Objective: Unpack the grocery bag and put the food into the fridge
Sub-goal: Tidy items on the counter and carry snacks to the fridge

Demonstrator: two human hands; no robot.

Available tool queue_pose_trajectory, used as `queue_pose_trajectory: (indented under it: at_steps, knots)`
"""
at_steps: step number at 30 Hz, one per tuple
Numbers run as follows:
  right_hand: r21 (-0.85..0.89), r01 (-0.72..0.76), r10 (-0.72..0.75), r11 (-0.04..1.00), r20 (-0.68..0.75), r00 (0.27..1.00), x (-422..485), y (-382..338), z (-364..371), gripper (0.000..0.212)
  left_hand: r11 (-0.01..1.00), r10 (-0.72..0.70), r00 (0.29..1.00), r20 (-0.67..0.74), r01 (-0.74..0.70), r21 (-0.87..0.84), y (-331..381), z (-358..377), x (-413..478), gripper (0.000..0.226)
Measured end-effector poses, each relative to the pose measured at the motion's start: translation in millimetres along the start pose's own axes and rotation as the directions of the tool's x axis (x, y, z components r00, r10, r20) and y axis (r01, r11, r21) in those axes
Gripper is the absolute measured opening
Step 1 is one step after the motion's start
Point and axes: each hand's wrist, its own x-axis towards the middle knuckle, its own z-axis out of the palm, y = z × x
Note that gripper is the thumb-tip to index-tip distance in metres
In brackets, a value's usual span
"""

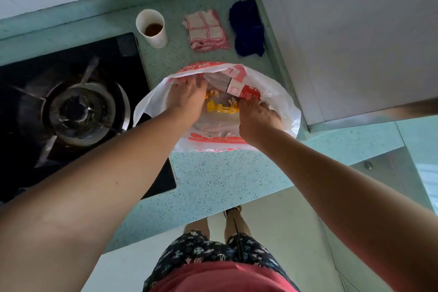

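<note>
One grocery bag (pixel 282 102), white with red print, is stood on the speckled bench (pixel 213 178), just right of the black hob (pixel 132 54), with its mouth spread wide and turned upward. Inside it, one yellow packet (pixel 221 108) with twisted ends is laid with its long axis running left to right. One red-and-white carton (pixel 246 93) is seen beyond it, tilted, its white end toward the left and its red end toward the right. A few small gold wrappers (pixel 212 93) are also seen, too small to be counted.

Both hands are placed in the bag's mouth. The left hand (pixel 186 98) is set at the far left side, its fingers (pixel 193 82) stretched nearly straight against the plastic below the rim. The right hand (pixel 259 118) is set at the right side, its fingers (pixel 248 103) curled down at the carton's red end, just beside the packet's right end. Whether anything is gripped there cannot be told. The packet is thus found between the two hands.

Behind the bag, one white cup (pixel 151 28) of brown liquid, one pink checked cloth (pixel 206 31) and one dark blue cloth (pixel 247 28) are ranged along the bench. One burner (pixel 80 111) is seen on the hob.
</note>
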Motion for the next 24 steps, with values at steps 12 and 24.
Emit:
queue_pose_trajectory:
  at_steps: [12,24]
  knots:
    - [0.026,0.036,-0.036,0.999,0.017,0.999,1,-1,-3,0.051,0.998,0.026,1.000,-0.012,-0.026,-0.052,-5,-1,-9,0.060]
    - [0.060,0.066,-0.071,0.996,0.087,0.994,3,0,2,0.075,-0.107,0.010,0.919,0.395,0.394,-0.913,-18,-65,-54,0.039]
